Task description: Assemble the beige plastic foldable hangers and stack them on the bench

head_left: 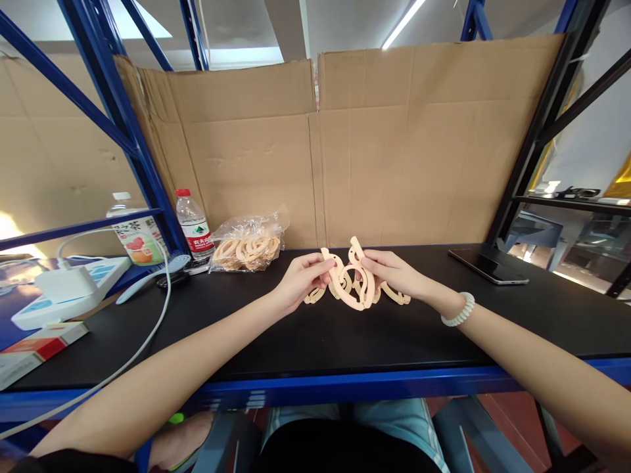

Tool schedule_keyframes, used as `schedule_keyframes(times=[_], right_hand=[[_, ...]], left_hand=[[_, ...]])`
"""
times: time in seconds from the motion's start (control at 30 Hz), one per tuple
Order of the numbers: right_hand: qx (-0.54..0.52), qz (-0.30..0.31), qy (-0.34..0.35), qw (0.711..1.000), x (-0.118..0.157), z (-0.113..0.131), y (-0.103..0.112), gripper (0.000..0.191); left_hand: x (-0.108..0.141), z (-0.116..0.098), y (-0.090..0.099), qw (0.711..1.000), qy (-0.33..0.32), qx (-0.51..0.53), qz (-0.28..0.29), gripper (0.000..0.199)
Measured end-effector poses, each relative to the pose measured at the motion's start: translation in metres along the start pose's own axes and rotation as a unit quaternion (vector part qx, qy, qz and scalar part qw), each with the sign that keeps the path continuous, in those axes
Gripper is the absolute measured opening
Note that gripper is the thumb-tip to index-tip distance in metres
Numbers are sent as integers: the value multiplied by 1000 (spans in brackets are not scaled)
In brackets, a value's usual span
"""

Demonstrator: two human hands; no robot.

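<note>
A beige, curved, loop-shaped piece is held up just above the black tabletop, its two upper arms spread apart in a V. My left hand pinches the left arm between thumb and fingers. On the other side, my right hand grips the right arm, closed around its upper part. Behind the held piece, more beige curved pieces lie on the table, partly hidden by my hands. Whether the held piece is one part or two joined parts, I cannot tell.
Further back stands a clear bag of similar beige pieces, beside a red-capped water bottle. A phone or tablet lies at right. At left are a power strip, a white cable and a small box. Cardboard walls the back.
</note>
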State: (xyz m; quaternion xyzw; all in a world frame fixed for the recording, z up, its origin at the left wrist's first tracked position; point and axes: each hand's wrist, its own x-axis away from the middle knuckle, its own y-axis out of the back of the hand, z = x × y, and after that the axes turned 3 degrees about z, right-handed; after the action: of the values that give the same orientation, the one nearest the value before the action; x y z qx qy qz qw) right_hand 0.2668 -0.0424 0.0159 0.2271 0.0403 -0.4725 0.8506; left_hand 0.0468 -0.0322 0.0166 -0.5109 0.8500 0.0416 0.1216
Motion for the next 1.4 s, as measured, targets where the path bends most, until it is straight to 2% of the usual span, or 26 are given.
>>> schedule_keyframes(times=[0.1,0.47,0.63,0.97,1.2,1.4], right_hand=[[50,30,10,998,2,0,-2,31],[81,-56,16,995,4,6,-13,25],[94,-67,5,993,4,5,-12,23],[107,-16,16,994,6,7,-15,22],[117,38,12,992,9,10,-22,31],[105,45,21,993,9,9,-24,40]], left_hand=[[3,-2,-5,1000,-7,-10,9,22],[3,0,-2,998,-33,-48,10,22],[4,-1,-2,997,-41,-66,25,21],[5,0,-6,998,-21,-52,29,22],[10,-4,-12,996,-5,-62,70,24],[10,-5,-14,995,-1,-83,61,22]])
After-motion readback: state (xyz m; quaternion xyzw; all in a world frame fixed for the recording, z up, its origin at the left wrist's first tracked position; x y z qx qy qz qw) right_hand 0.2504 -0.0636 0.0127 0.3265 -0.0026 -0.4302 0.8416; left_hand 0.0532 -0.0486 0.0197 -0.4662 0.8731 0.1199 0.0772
